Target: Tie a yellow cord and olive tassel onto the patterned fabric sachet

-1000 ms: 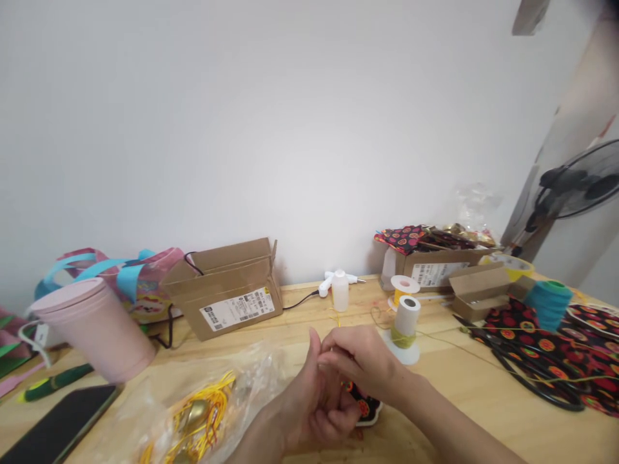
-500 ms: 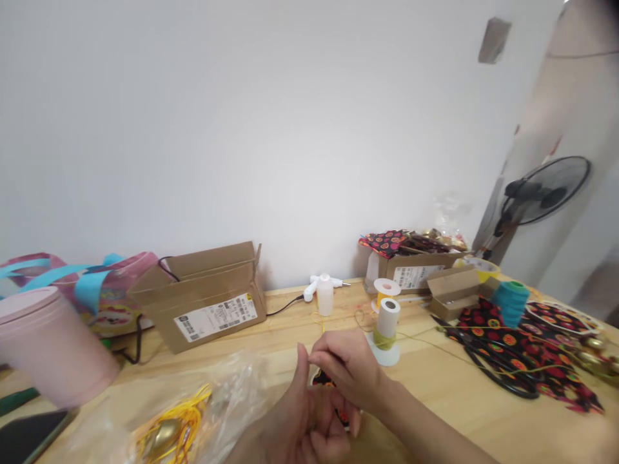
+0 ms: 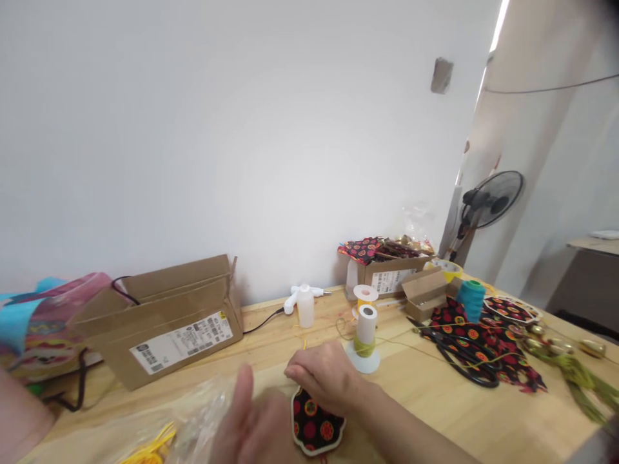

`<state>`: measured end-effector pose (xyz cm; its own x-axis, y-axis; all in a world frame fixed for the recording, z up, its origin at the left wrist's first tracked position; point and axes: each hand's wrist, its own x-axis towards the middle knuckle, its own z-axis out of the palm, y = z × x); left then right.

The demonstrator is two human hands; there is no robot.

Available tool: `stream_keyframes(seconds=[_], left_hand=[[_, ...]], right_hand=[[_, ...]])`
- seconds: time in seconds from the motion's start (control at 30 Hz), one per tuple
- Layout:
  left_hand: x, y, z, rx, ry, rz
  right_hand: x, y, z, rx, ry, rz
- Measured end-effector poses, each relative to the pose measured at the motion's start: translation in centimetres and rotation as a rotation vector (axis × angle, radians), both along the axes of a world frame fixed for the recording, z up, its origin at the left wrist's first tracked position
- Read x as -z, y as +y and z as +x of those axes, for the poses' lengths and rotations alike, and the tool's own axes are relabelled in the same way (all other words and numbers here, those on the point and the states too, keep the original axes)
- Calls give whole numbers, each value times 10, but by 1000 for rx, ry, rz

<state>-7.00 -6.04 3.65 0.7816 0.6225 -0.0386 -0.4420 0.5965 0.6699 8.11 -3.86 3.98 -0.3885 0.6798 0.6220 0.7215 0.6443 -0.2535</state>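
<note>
My right hand (image 3: 325, 381) is low in the middle of the view, fingers curled and pinched over the top edge of a small black fabric piece with red-orange dots (image 3: 315, 426). That piece lies on the wooden table (image 3: 425, 399). My left hand (image 3: 251, 422) is just to its left at the bottom edge, thumb raised, blurred by motion, its fingers not readable. A thin yellow thread (image 3: 304, 342) rises just behind my right hand. A white spool wound with olive thread (image 3: 366, 327) stands on a white base right behind that hand.
A cardboard box (image 3: 167, 325) lies at the left by a colourful bag (image 3: 43, 322). A plastic bag of yellow tassels (image 3: 155, 444) is bottom left. A white bottle (image 3: 305, 306), orange spool (image 3: 365, 293), teal spool (image 3: 471, 299), scissors (image 3: 467, 364), dotted fabric (image 3: 488, 335), boxes (image 3: 394, 274) and a fan (image 3: 491, 200) fill the right.
My view has swung to the right. My left hand has come away from my right hand and moved left. The dotted fabric piece now shows on the table under my right hand.
</note>
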Motion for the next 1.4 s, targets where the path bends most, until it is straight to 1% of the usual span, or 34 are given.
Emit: stream_keyframes(seconds=[0.03, 0.07, 0.1, 0.17, 0.2, 0.27, 0.33, 0.4, 0.47, 0.53, 0.63, 0.73, 0.8, 0.87, 1.0, 1.1, 1.2, 1.33, 1.4], left_hand=[[-10, 6, -4, -92, -154, -62], [-20, 13, -9, -129, -293, -113], [-28, 19, -14, -138, -445, -121], [-41, 28, -26, -246, -606, -159], [-44, 32, -32, -303, -647, -181], [-46, 35, -39, -356, -739, -208], [-44, 34, -40, -346, -815, -240], [-40, 31, -36, -313, -840, -275], [-37, 29, -30, -307, -794, -269], [-34, 28, -26, -345, -726, -219], [-31, 30, -25, -456, -641, -144], [-30, 34, -26, -588, -532, -58], [-29, 36, -26, -653, -420, -2], [-28, 39, -24, -702, -297, 48], [-21, 41, -11, -731, -136, 79], [-12, 40, 3, -671, -15, 62], [-1, 34, 16, -528, 137, 29], [13, 23, 31, -327, 325, -5], [16, 21, 35, -203, 414, -17]], right_hand=[[0, 0, 1, 4, -9, 14], [0, 1, 2, 8, -15, 33], [-1, 1, 4, 16, -16, 55], [-3, 1, 8, 41, -12, 109], [-5, 0, 10, 57, -7, 136], [-9, -2, 13, 82, 0, 179], [-12, -3, 14, 87, -16, 183], [-11, -5, 11, 66, -62, 148], [-6, -5, 4, 18, -131, 95], [-1, -6, -3, -42, -202, 45], [4, -9, -12, -105, -281, -4], [3, -12, -14, -139, -317, -21], [1, -14, -11, -159, -306, -17], [-2, -16, -9, -190, -250, -6], [-5, -22, -9, -265, -130, -8], [-4, -23, -11, -298, -131, -21], [-5, -17, -7, -293, -114, 14], [-9, -9, 4, -190, -86, 82], [-10, -8, 6, -131, -80, 83]])
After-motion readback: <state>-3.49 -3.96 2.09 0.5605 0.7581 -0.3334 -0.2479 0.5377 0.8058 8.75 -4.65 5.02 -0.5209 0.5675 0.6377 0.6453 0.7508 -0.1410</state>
